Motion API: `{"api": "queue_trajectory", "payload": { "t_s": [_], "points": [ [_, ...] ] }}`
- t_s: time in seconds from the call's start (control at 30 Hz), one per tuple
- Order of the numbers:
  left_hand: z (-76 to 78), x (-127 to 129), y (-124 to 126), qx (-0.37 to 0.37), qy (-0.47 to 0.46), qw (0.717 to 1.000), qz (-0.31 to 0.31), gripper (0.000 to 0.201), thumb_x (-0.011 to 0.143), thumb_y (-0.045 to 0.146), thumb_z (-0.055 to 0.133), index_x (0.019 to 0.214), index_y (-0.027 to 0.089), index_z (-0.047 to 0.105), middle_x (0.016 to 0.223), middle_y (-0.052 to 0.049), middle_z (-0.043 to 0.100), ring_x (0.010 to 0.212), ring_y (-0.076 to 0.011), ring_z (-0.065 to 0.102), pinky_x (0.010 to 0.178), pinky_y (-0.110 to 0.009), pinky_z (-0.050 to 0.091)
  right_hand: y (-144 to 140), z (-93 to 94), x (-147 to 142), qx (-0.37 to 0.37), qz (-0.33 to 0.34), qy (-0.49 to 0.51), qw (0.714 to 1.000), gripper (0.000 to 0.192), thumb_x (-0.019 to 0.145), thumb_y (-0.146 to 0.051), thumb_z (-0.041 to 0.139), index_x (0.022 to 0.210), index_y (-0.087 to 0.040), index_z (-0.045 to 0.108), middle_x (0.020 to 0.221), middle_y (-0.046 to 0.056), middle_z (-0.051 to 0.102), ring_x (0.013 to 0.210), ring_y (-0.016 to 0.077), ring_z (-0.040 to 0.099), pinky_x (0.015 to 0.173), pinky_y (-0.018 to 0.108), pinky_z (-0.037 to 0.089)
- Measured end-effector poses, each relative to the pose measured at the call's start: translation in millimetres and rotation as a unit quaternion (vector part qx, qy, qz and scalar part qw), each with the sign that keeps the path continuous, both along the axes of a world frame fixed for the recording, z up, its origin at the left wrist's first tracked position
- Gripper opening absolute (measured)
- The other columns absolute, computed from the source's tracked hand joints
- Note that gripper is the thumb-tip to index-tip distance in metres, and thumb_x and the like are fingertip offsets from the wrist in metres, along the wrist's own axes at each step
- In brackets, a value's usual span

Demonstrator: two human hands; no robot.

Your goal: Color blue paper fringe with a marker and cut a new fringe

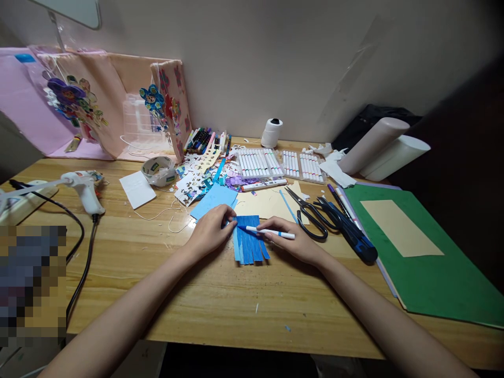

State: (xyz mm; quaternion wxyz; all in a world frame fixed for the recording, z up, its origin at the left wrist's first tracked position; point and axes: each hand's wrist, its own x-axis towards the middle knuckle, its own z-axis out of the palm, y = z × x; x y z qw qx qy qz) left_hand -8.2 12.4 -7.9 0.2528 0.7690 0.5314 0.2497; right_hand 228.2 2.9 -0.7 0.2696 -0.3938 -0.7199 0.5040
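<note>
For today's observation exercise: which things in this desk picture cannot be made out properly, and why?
Head view only:
- Left edge: a pixelated patch blurs whatever lies there.
- Blue paper: its top is covered by the left hand and the right hand, which holds a marker.
- Tape roll: print too small to read.
- Right side: dark shadow hides the area beyond the green folder.

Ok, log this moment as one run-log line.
left hand: pressing blue fringed paper | right hand: holding white marker over paper | scissors: right of hand
</note>
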Motion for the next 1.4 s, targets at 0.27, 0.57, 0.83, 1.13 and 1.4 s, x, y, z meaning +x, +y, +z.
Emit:
{"api": "queue_trajectory", "payload": {
  "t_s": [0.27,0.57,0.83,1.13,1.4],
  "points": [
    [0.6,-0.6,0.1,0.000,0.009,1.000,-0.001,0.008,0.085,0.023,0.050,0.091,0.020,0.054,0.086,-0.004,0.063,0.080,-0.0188,0.057,0.068,-0.030,0.042,-0.4,1.3,-1.6,0.026,0.007,-0.015,1.000,0.022,0.087,-0.030,0.053,0.104,-0.021,0.065,0.105,0.006,0.066,0.099,0.0213,0.059,0.091,0.037,0.043],
    [-0.5,-0.3,1.0,0.003,0.013,1.000,-0.002,0.008,0.085,0.023,0.049,0.091,0.020,0.054,0.087,-0.003,0.063,0.082,-0.0191,0.058,0.069,-0.030,0.042,0.6,1.2,-0.1,0.015,0.020,-0.018,1.000,0.022,0.087,-0.030,0.054,0.103,-0.021,0.065,0.103,0.006,0.066,0.098,0.0210,0.060,0.089,0.037,0.043],
    [-1.3,-0.4,0.9,0.004,0.009,1.000,-0.004,0.008,0.085,0.022,0.049,0.091,0.020,0.054,0.087,-0.003,0.062,0.082,-0.0187,0.057,0.070,-0.030,0.042,2.0,-4.9,2.4,-0.034,0.014,0.015,0.999,0.021,0.086,-0.033,0.056,0.098,-0.018,0.063,0.096,0.007,0.066,0.089,0.0200,0.062,0.081,0.034,0.046],
    [0.5,-0.3,-0.1,0.005,0.009,1.000,-0.003,0.008,0.085,0.023,0.049,0.090,0.020,0.054,0.086,-0.003,0.063,0.078,-0.0181,0.057,0.065,-0.029,0.041,4.6,-12.0,8.9,-0.053,0.071,0.039,0.995,0.019,0.085,-0.033,0.058,0.089,-0.015,0.065,0.086,0.005,0.066,0.079,0.0170,0.062,0.070,0.027,0.046],
    [-1.3,-0.7,1.4,-0.002,0.011,1.000,-0.001,0.008,0.085,0.023,0.050,0.091,0.020,0.054,0.086,-0.003,0.063,0.078,-0.0182,0.058,0.066,-0.029,0.041,2.0,-12.1,8.5,-0.028,0.084,0.031,0.996,0.017,0.086,-0.030,0.057,0.090,-0.016,0.065,0.087,0.006,0.066,0.079,0.0170,0.061,0.069,0.027,0.045]
  ]
}}
